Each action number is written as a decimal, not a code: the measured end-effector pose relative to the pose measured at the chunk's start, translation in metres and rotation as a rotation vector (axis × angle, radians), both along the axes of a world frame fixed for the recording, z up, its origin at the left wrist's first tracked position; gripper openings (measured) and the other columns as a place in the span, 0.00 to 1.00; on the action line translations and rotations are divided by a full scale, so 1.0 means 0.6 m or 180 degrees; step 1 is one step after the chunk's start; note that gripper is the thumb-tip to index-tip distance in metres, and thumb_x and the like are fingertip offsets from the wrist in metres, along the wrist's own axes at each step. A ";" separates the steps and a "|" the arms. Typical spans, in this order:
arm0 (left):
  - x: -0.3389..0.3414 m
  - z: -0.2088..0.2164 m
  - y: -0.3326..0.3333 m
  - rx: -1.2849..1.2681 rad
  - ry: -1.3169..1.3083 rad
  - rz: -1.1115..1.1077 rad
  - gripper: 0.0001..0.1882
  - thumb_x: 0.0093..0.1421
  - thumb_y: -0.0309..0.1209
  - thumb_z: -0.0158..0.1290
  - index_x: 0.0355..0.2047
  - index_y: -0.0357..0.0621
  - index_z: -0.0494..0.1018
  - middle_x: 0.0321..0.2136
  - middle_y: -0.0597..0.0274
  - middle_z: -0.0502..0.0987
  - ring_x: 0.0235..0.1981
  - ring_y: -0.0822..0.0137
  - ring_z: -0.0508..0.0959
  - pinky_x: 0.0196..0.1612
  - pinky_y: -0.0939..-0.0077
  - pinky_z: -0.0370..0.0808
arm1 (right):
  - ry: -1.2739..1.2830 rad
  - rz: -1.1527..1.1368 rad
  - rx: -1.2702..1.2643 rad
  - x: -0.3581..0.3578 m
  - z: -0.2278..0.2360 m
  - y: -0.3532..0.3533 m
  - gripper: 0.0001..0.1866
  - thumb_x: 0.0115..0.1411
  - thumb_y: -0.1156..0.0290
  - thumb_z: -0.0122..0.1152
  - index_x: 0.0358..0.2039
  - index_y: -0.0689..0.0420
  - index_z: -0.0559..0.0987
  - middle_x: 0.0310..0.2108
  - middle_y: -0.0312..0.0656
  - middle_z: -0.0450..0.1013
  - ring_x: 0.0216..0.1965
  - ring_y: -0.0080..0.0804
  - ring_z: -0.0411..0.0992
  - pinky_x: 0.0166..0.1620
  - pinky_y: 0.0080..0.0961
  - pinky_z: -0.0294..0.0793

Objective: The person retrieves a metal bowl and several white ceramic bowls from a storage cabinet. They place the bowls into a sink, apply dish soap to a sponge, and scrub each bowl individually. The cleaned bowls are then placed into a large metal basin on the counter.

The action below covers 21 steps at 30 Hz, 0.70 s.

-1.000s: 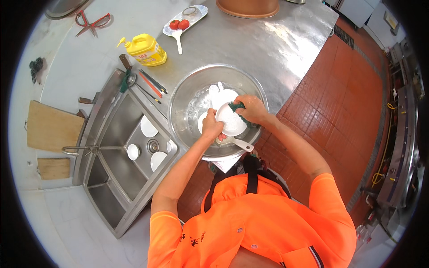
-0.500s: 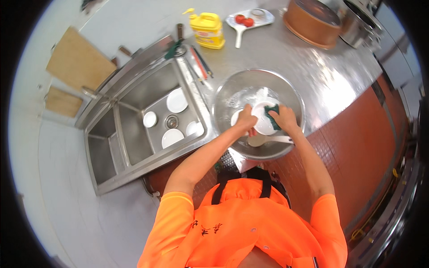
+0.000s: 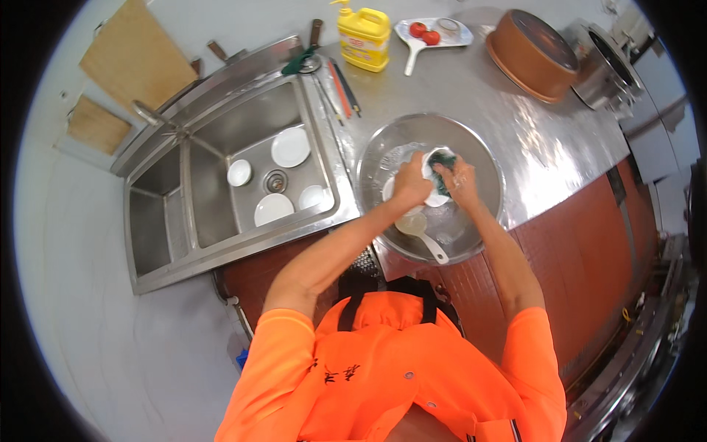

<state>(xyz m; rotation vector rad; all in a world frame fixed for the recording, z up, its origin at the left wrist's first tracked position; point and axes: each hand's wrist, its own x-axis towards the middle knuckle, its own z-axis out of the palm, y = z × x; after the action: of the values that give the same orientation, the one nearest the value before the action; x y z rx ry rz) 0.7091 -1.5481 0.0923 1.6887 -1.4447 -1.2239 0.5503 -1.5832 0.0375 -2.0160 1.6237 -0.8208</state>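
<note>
- Green scouring pad (image 3: 444, 163) bunched under the right hand (image 3: 462, 182), whose fingers are closed on it, pressing it inside a white bowl (image 3: 436, 199).
- On the bowl's left side, the left hand (image 3: 414, 181) is clamped on its edge; the two hands are close together.
- Bowl and hands are over a wide, round metal basin (image 3: 482, 151) with some water in it.
- Near side of the basin: a pale ladle (image 3: 422, 233), its handle pointing near and right. At the left, another white dish (image 3: 388, 189) is partly hidden.
- Left of the basin, a steel sink (image 3: 215, 214) holds a far plate (image 3: 290, 147), a near plate (image 3: 273, 211) and a small round dish (image 3: 239, 172), among others.
- Far across the steel counter (image 3: 549, 188): a yellow pump bottle (image 3: 364, 43), then a tray (image 3: 458, 37) bearing two tomatoes (image 3: 425, 33).
- Far right: a brown pot (image 3: 532, 60) beside a steel pot (image 3: 600, 70).
</note>
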 end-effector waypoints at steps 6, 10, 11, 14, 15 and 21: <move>0.000 -0.038 0.002 -0.1259 0.0232 0.0588 0.33 0.43 0.18 0.48 0.53 0.46 0.61 0.43 0.41 0.70 0.46 0.41 0.70 0.48 0.55 0.67 | -0.2113 -0.0853 0.1211 0.074 0.008 0.042 0.10 0.55 0.66 0.58 0.26 0.61 0.75 0.16 0.43 0.69 0.17 0.34 0.68 0.20 0.34 0.64; 0.003 -0.111 -0.002 -0.1583 0.0376 0.0981 0.33 0.40 0.17 0.47 0.51 0.41 0.62 0.41 0.41 0.71 0.46 0.42 0.69 0.50 0.59 0.65 | -0.3007 -0.1127 0.2531 0.094 0.004 0.067 0.11 0.56 0.68 0.55 0.23 0.62 0.72 0.13 0.45 0.66 0.10 0.35 0.63 0.13 0.34 0.56; 0.014 -0.123 -0.005 -0.1497 0.0397 0.0890 0.32 0.39 0.17 0.47 0.51 0.40 0.63 0.40 0.40 0.72 0.45 0.42 0.70 0.49 0.59 0.66 | -0.2361 -0.0694 0.1487 0.077 -0.015 0.051 0.11 0.56 0.68 0.55 0.24 0.63 0.72 0.15 0.48 0.68 0.12 0.39 0.65 0.16 0.37 0.59; 0.019 -0.049 0.010 -0.1086 0.0311 0.0273 0.29 0.39 0.17 0.45 0.47 0.41 0.66 0.35 0.42 0.75 0.41 0.43 0.75 0.45 0.60 0.70 | -0.0743 0.0043 0.0031 0.030 -0.025 0.011 0.15 0.56 0.64 0.56 0.28 0.66 0.72 0.23 0.59 0.72 0.26 0.55 0.72 0.32 0.42 0.68; 0.025 -0.042 0.008 -0.0950 0.0224 0.0072 0.29 0.40 0.17 0.45 0.47 0.41 0.67 0.35 0.42 0.76 0.41 0.44 0.75 0.44 0.61 0.70 | -0.0193 0.0220 0.0179 0.020 0.002 0.001 0.18 0.55 0.58 0.58 0.28 0.63 0.71 0.24 0.60 0.73 0.30 0.58 0.72 0.34 0.46 0.70; 0.024 -0.014 -0.003 -0.0207 0.1031 0.0087 0.29 0.41 0.15 0.42 0.48 0.42 0.68 0.42 0.52 0.74 0.45 0.59 0.74 0.49 0.70 0.68 | -0.0816 -0.0466 0.0592 0.042 0.003 0.030 0.18 0.53 0.59 0.61 0.25 0.65 0.73 0.22 0.58 0.72 0.27 0.58 0.72 0.31 0.46 0.70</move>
<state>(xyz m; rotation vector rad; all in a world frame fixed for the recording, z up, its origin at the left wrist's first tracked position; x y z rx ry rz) 0.7238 -1.5500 0.0839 1.3868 -1.2461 -1.3486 0.5753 -1.5652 0.0390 -1.6094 1.6458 -0.9025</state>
